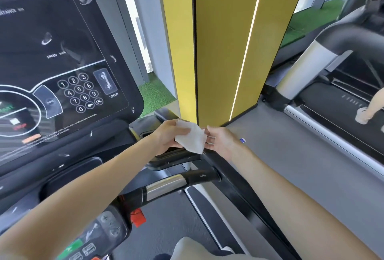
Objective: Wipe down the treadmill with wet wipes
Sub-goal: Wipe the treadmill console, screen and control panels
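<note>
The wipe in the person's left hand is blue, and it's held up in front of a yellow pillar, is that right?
Not quite. The head view shows the wipe is white, not blue. The left hand does hold it in front of the yellow pillar.

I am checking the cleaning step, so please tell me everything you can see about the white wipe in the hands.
The wipe is a thin white sheet, soft-looking, bunched into a rough creased rectangle. It is held over a black side rail, before the yellow pillar. The left hand grips its left part; fingertips of the right hand reach its right edge, but a pinch cannot be confirmed.
</note>
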`<state>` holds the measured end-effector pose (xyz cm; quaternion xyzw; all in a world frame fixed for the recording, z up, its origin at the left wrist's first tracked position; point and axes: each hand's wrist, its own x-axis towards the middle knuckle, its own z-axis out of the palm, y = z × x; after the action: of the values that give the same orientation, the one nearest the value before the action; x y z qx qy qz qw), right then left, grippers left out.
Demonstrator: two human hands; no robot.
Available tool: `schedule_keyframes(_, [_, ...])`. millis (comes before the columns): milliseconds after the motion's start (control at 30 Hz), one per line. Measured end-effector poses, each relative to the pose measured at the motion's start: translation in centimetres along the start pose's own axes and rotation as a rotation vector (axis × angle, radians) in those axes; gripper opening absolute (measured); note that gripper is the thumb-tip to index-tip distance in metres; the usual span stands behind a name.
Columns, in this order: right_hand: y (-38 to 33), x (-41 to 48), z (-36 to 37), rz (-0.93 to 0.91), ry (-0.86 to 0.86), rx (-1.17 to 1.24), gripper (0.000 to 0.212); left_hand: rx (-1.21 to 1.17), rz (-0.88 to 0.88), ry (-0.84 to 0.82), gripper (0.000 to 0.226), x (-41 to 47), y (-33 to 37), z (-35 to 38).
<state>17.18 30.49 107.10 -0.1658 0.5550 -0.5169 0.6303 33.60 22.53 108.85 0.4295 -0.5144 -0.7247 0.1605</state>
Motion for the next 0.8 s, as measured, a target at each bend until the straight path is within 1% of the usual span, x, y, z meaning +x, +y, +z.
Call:
schedule_keyframes(67, [-0.3,0.0,0.1,0.011,-0.03,-0.016,0.016,0.021,0.018,0.04,0.013,-0.1,0.1,0.1])
schedule_keyframes(167, [-0.3,0.3,0.3,0.031,-0.001,-0.087,0.022,0.072,0.049,0.109,0.01,-0.3,0.6,0.2])
schedule_keyframes(300, [-0.8,0.5,0.9,0.024,0.042,-0.13,0.029,0.215,0.135,0.092,0.013,-0.9,1.5,-0.1])
schedule_keyframes(367, [-1.1,0.6,1.3,0.021,0.054,-0.128,0.033,0.258,0.189,0.102,0.009,-1.1,1.9,-0.2])
schedule_keyframes(433, [-1.2,0.9,1.7,0.026,0.051,-0.141,0.034,0.338,0.264,0.13,0.011,-1.3,2.2,-0.2])
schedule_keyframes(533, [-1.3,1.3,2.1,0.035,0.073,-0.195,0.028,0.442,0.382,0.139,0.017,-1.5,2.6,0.0])
schedule_keyframes(567, [-1.1,1.6,2.0,0.044,0.099,-0.23,0.025,0.426,0.398,0.144,0.016,-1.6,2.9,0.0])
schedule_keyframes(633, [-0.9,2.0,1.8,0.077,0.134,-0.329,0.02,0.31,0.377,0.16,0.009,-1.7,3.8,-0.2])
schedule_keyframes(700, [-1.0,2.2,1.6,0.076,0.11,-0.413,0.019,0.247,0.364,0.206,0.006,-1.4,4.9,-0.4])
schedule_keyframes(767, [-1.6,2.0,1.6,0.014,0.063,-0.368,0.023,0.211,0.355,0.293,0.008,-0.9,5.7,-0.5])
schedule_keyframes(800, [-2.1,1.7,1.6,-0.021,0.019,-0.29,0.021,0.18,0.338,0.337,0.011,-0.7,5.9,-0.6])
